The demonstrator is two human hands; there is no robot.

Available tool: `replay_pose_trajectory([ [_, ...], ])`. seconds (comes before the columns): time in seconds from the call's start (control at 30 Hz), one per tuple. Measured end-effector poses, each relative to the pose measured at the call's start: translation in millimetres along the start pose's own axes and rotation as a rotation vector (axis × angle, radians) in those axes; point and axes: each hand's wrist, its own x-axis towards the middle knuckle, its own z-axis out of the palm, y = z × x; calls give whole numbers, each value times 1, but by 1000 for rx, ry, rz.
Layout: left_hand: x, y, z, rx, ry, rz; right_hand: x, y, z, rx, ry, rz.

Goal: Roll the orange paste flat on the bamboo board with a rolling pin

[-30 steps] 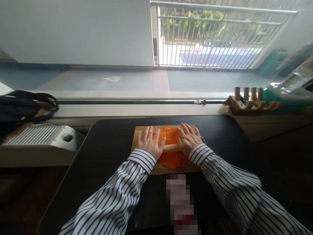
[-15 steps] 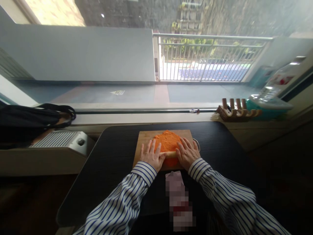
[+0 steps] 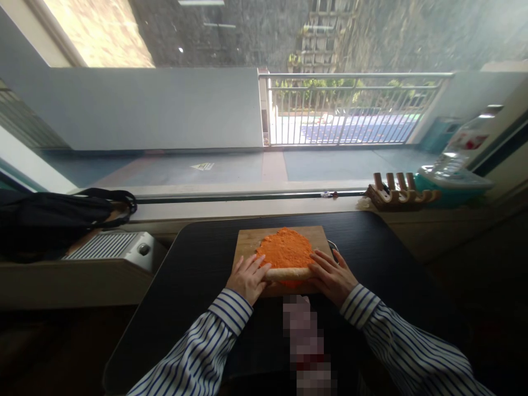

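Note:
An orange sheet of dough (image 3: pixel 285 248) lies flat with an uneven edge on a wooden board (image 3: pixel 246 240). A pale wooden rolling pin (image 3: pixel 289 274) rests across its near part. At the pin's left end is my left hand (image 3: pixel 246 279), its fingers laid over the pin and thumb on the near side. My right hand (image 3: pixel 333 276) holds the right end in the same way, fingers long over the wood. Both pin ends are hidden beneath my hands. A strip of dough shows on the near side of the pin.
The board stands on a black table (image 3: pixel 198 275). Behind it runs a windowsill (image 3: pixel 231 206) with a wooden rack (image 3: pixel 396 195), a teal container (image 3: pixel 457 187) and a plastic bottle (image 3: pixel 470 140). On the left are a black bag (image 3: pixel 53 220) and a white heater (image 3: pixel 124 247). A pixelated patch covers something below the board.
Both hands and the rolling pin have come nearer to me over the dough. More of the sheet's far part is uncovered. My hands are farther apart, and the camera view has tilted up slightly.

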Motion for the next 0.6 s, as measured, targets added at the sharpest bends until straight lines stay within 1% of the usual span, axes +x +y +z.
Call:
replay_pose_trajectory([
  [0.13, 16, 0, -5, -8, 18, 18, 10, 13, -2, -7, 45, 9],
  [0.2, 26, -1, -5, -6, 10, 9, 16, 20, -2, 9, 22, 25],
  [0.33, 42, -3, -3, 9, -22, -14, 26, 28, -3, 47, -71, 82],
  [0.47, 46, -3, 3, 22, -85, -16, 35, 25, -5, 88, -108, 165],
  [0.6, 48, -1, 8, 6, -87, -61, 46, 15, -2, 76, -79, 290],
])
